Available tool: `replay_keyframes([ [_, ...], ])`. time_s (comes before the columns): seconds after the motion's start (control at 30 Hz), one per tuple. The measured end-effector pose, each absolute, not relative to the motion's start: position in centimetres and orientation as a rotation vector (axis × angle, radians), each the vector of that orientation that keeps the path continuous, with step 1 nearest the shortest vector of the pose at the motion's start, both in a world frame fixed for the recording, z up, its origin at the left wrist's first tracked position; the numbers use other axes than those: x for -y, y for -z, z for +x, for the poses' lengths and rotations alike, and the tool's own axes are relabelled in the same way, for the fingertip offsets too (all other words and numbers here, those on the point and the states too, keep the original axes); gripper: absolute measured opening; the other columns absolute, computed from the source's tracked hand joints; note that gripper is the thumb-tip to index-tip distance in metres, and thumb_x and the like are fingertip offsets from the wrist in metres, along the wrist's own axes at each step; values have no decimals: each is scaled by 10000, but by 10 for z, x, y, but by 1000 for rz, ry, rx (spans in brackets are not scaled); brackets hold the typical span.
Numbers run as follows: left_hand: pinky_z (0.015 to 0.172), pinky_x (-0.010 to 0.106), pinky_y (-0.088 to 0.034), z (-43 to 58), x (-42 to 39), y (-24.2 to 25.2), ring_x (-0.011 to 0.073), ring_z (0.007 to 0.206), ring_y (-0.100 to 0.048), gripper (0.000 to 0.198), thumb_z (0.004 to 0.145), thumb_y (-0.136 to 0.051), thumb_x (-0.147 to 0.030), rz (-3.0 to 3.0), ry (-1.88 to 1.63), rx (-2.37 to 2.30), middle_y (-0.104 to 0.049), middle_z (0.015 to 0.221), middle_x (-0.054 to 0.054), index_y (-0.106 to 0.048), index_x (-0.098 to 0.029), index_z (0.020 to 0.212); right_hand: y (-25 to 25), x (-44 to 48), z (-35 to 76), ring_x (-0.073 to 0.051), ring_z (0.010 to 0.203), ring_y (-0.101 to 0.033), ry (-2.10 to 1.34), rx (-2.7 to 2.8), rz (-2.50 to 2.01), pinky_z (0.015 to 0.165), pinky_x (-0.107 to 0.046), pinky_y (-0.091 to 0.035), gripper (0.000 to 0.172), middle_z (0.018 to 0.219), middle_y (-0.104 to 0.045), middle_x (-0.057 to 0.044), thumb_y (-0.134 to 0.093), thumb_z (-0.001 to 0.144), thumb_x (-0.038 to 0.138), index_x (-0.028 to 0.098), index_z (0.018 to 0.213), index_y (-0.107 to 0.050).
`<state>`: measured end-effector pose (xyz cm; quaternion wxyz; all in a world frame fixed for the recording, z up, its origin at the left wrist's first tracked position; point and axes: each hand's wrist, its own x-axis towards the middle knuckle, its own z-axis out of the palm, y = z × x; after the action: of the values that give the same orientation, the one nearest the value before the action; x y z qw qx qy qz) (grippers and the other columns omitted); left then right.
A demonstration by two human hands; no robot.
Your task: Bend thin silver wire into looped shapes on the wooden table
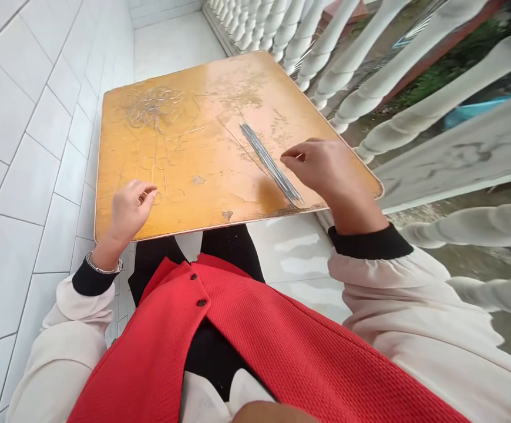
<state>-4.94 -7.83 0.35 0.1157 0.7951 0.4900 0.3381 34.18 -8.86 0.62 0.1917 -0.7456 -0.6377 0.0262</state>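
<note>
My left hand (133,207) is over the near left part of the worn yellow table (211,164), thumb and fingers pinched together. Faint thin wire lines show just beyond its fingertips; whether they are in the pinch I cannot tell. To the right, my right hand (319,167) is also closed in a pinch, beside a bundle of thin, straight grey wires (269,164) and apart from it. Anything between its fingertips is too small to make out. A tangle of looped thin wire (152,107) lies at the far left of the tabletop.
A white tiled wall (26,153) runs close along the left side. White balusters (361,100) line the right, with greenery and ground beyond them. The table's near edge is chipped, close to my lap and red vest (238,305).
</note>
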Motion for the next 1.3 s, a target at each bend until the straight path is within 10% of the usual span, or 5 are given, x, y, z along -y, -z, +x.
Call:
replay_keyframes([
  [0.2,738,298,-497,15,51,5,145,750,-623,116,886,-611,-165,2399,-805,-1261,-694,843,28,-721,-187,856,29,79,336,-298,942,-653,-45,1958,-2038,776,-397,-477,175,1064,-731,-121,-584,897,304,245,923,-747],
  [0.43,816,330,-486,52,29,18,191,858,-636,160,919,-565,-146,2426,-759,-1265,-694,898,57,-717,-189,889,27,63,292,-310,903,-644,-59,2146,-2378,697,-362,-408,223,1003,-679,-215,-541,813,-31,106,769,-711],
  [0.9,856,328,-507,39,55,30,201,949,-682,210,918,-554,-114,2381,-647,-1240,-745,1064,88,-729,-172,1018,40,173,243,-348,979,-551,383,2619,-1873,837,-405,-388,448,1106,-664,-259,-477,1020,317,-61,1180,-657],
  [1.3,720,277,-529,43,53,37,146,792,-675,102,921,-612,-165,1889,-613,-1197,-747,933,75,-713,-158,933,30,174,262,-247,779,-589,210,2398,-1965,600,-329,-336,295,859,-685,-152,-428,955,106,144,867,-707],
])
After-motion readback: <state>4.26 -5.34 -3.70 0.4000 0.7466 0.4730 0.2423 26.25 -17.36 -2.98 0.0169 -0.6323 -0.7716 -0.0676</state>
